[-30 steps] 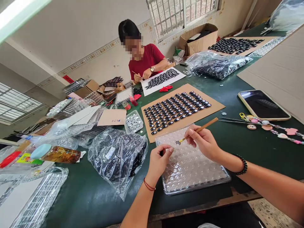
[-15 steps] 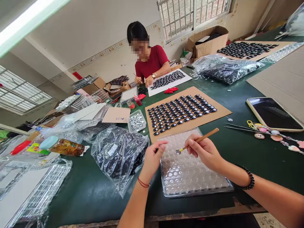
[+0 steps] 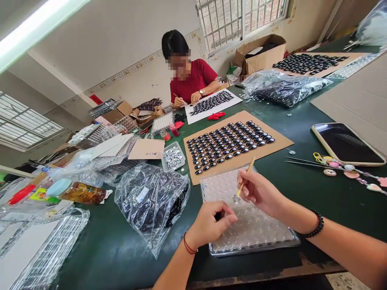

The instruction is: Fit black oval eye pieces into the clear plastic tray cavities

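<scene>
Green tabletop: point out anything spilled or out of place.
Small pale pieces lie scattered beside the clear bag at the far right, so they look spilled. One small disc also lies just outside the clear tub, apart from the similar ones inside.

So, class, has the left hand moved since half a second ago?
Yes: judged against the clear tray, the left hand has moved rightward and toward the tray's near edge.
</scene>
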Demonstrator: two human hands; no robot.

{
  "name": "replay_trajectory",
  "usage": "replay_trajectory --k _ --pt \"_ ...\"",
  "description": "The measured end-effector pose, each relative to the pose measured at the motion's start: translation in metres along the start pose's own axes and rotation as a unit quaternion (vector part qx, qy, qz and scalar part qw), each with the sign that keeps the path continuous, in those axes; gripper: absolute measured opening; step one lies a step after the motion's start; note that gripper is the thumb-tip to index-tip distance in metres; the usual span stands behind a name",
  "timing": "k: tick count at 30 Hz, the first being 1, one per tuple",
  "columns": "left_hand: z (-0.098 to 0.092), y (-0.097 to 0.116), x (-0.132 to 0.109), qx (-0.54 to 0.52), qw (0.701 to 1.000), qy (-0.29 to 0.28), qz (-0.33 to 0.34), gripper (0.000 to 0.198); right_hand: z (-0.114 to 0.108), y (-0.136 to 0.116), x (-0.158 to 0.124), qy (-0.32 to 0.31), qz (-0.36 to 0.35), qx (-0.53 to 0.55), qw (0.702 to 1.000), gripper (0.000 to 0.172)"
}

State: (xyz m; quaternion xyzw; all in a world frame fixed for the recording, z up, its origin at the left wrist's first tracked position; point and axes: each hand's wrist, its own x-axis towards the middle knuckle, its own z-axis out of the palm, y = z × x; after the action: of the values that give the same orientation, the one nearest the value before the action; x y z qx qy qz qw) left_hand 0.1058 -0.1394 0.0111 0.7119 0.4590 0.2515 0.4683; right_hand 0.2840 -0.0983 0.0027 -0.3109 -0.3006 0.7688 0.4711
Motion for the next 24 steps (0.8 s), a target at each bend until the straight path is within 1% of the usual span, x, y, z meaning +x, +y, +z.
replay_trajectory --k 1,2,3,5,7,8,11,13,15,18,20,22,24 --pt "0.002 0.002 -0.002 0.001 1.000 -0.020 0.000 0.026 0.000 -0.002 0.000 0.009 0.009 0.026 1.000 0.028" --pt "0.003 0.004 -0.004 -0.001 1.000 -0.027 -0.004 0.027 0.000 -0.004 0.000 0.015 0.007 0.040 0.999 0.027" --pt "0.004 0.005 -0.004 -0.003 1.000 -0.021 -0.008 0.029 0.000 -0.005 -0.001 0.017 0.000 0.040 0.999 0.027" --pt "0.006 0.005 -0.004 -0.005 1.000 0.019 -0.012 0.033 0.001 -0.005 -0.003 0.013 -0.006 0.014 1.000 0.027" --pt "0.006 0.003 -0.002 -0.005 0.998 0.059 -0.011 0.038 0.003 -0.002 -0.005 -0.001 0.005 -0.021 1.000 0.028" --pt "0.006 0.002 -0.001 -0.004 0.997 0.071 -0.011 0.039 0.004 0.000 -0.006 -0.009 0.013 -0.036 0.999 0.029" --pt "0.007 -0.002 0.002 0.007 0.997 0.081 -0.015 0.034 0.004 0.005 -0.006 -0.016 0.020 -0.058 0.998 0.031" --pt "0.008 -0.004 0.003 0.017 0.996 0.089 -0.009 0.029 0.003 0.006 -0.005 -0.008 0.020 -0.063 0.998 0.031" --pt "0.009 -0.005 0.003 0.024 0.995 0.095 0.000 0.027 0.002 0.007 -0.003 -0.014 0.032 -0.057 0.998 0.031" --pt "0.009 -0.004 0.001 0.033 0.995 0.088 0.016 0.026 -0.001 0.007 -0.001 -0.055 0.081 -0.025 0.995 0.030" --pt "0.008 -0.002 0.000 0.036 0.997 0.070 0.023 0.025 -0.002 0.005 0.000 -0.064 0.112 0.009 0.992 0.029" --pt "0.007 0.001 -0.001 0.031 0.998 0.047 0.024 0.024 -0.003 0.002 0.001 -0.043 0.118 0.042 0.991 0.027" --pt "0.006 0.002 -0.001 0.025 0.999 0.030 0.016 0.024 -0.004 0.000 0.002 -0.017 0.104 0.060 0.993 0.026"
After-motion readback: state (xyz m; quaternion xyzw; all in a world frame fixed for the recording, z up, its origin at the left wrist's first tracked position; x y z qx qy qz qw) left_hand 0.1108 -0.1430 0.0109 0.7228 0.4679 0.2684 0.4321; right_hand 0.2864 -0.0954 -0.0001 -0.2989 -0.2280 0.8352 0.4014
